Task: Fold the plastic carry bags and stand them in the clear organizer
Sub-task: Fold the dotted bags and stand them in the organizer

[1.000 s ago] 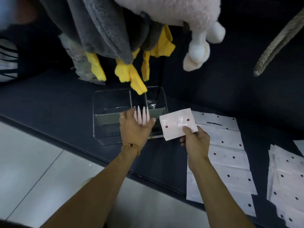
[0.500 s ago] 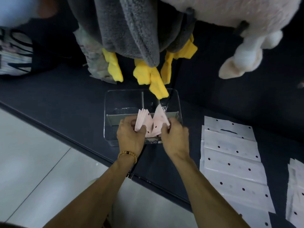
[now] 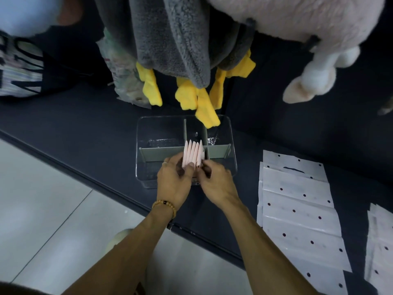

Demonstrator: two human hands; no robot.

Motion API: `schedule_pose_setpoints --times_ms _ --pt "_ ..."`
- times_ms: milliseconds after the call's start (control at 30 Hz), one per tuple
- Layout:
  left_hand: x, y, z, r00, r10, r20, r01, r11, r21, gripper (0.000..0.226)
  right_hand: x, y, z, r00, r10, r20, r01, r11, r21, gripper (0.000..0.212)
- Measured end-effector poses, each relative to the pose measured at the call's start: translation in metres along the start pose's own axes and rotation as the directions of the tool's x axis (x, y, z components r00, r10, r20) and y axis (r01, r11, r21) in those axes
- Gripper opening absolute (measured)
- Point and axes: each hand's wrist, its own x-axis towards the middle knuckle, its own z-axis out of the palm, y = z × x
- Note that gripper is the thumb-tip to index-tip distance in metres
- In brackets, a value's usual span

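A clear organizer (image 3: 230,165) with grey dividers stands on a dark shelf. Several folded pale pink bags (image 3: 193,153) stand upright side by side in its near compartment, against the cross divider. My left hand (image 3: 175,182) pinches the left side of this row, thumb in front. My right hand (image 3: 217,184) holds the right side, fingers curled around the outermost folded bag. A stack of flat white bags with dark dots (image 3: 297,207) lies spread out to the right on the shelf.
Grey, yellow and pink plush toys (image 3: 187,50) hang low over the back of the organizer. A second pile of dotted bags (image 3: 380,241) lies at the far right edge. The shelf's front edge (image 3: 106,184) runs diagonally, with pale floor tiles below.
My right hand brought a folded bag from the right into the organizer and set it upright beside the others. Both hands now press the row together.
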Motion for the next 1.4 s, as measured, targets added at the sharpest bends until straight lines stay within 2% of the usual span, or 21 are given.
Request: schedule_pose_setpoints --times_ms 67,133,200,333,500,567,600,667,767,833,867,967,1067,1167,1233,1333,1400 --pt "-0.006 0.002 -0.001 0.995 -0.094 -0.029 0.091 0.99 -0.106 0.03 -0.009 0.004 -0.009 0.997 0.033 -0.067 -0.027 0.996 0.086 0.021" --pt "-0.019 0.004 0.0 0.972 -0.233 -0.035 0.216 0.939 -0.268 0.03 -0.023 0.013 -0.021 0.98 0.098 -0.172 -0.071 0.985 0.157 0.027" --pt "-0.038 0.008 0.004 0.95 -0.314 -0.002 0.291 0.882 -0.371 0.022 -0.041 0.027 -0.037 0.95 0.182 -0.254 -0.127 0.968 0.217 0.028" --pt "-0.08 0.021 0.026 0.95 -0.299 0.088 0.305 0.838 -0.452 0.012 -0.085 0.071 -0.077 0.872 0.324 -0.366 -0.247 0.938 0.243 0.023" --pt "-0.115 0.024 0.073 0.931 -0.216 0.293 0.31 0.893 -0.327 0.016 -0.148 0.139 -0.131 0.725 0.479 -0.496 -0.459 0.872 0.172 0.03" --pt "-0.121 0.027 0.093 0.922 -0.126 0.367 0.216 0.953 -0.215 0.016 -0.165 0.166 -0.145 0.69 0.515 -0.508 -0.534 0.837 0.123 0.036" --pt "-0.122 0.027 0.104 0.91 -0.07 0.408 0.132 0.983 -0.127 0.016 -0.17 0.177 -0.149 0.695 0.512 -0.504 -0.558 0.827 0.071 0.039" --pt "-0.121 0.028 0.122 0.855 0.05 0.517 -0.098 0.993 0.065 0.029 -0.175 0.192 -0.154 0.754 0.472 -0.457 -0.552 0.832 -0.052 0.05" --pt "-0.113 0.025 0.143 0.658 0.168 0.734 -0.467 0.856 0.222 0.059 -0.174 0.206 -0.154 0.86 0.417 -0.296 -0.493 0.83 -0.262 0.065" --pt "-0.108 0.019 0.15 0.53 0.181 0.828 -0.644 0.721 0.255 0.062 -0.174 0.211 -0.149 0.888 0.373 -0.271 -0.449 0.831 -0.328 0.058" --pt "-0.107 0.015 0.153 0.509 0.188 0.84 -0.679 0.687 0.258 0.058 -0.175 0.211 -0.146 0.889 0.341 -0.306 -0.431 0.85 -0.302 0.049" --pt "-0.109 0.013 0.157 0.558 0.259 0.788 -0.683 0.683 0.258 0.037 -0.176 0.212 -0.141 0.861 0.245 -0.446 -0.382 0.89 -0.248 0.023" --pt "-0.112 0.021 0.163 0.563 0.316 0.764 -0.729 0.625 0.279 0.023 -0.173 0.209 -0.143 0.849 0.214 -0.483 -0.392 0.868 -0.304 0.012" --pt "-0.114 0.032 0.166 0.555 0.321 0.767 -0.748 0.596 0.292 0.022 -0.171 0.204 -0.15 0.889 0.212 -0.406 -0.389 0.817 -0.425 0.016" --pt "-0.113 0.037 0.164 0.588 0.306 0.749 -0.702 0.653 0.284 0.018 -0.17 0.2 -0.155 0.903 0.227 -0.366 -0.388 0.798 -0.461 0.016" --pt "-0.11 0.042 0.146 0.662 0.288 0.692 -0.601 0.755 0.261 0.011 -0.171 0.185 -0.156 0.907 0.168 -0.386 -0.326 0.86 -0.392 0.015" --pt "-0.105 0.039 0.126 0.673 0.257 0.694 -0.559 0.791 0.248 0.009 -0.172 0.167 -0.152 0.923 0.164 -0.349 -0.263 0.93 -0.258 0.037"
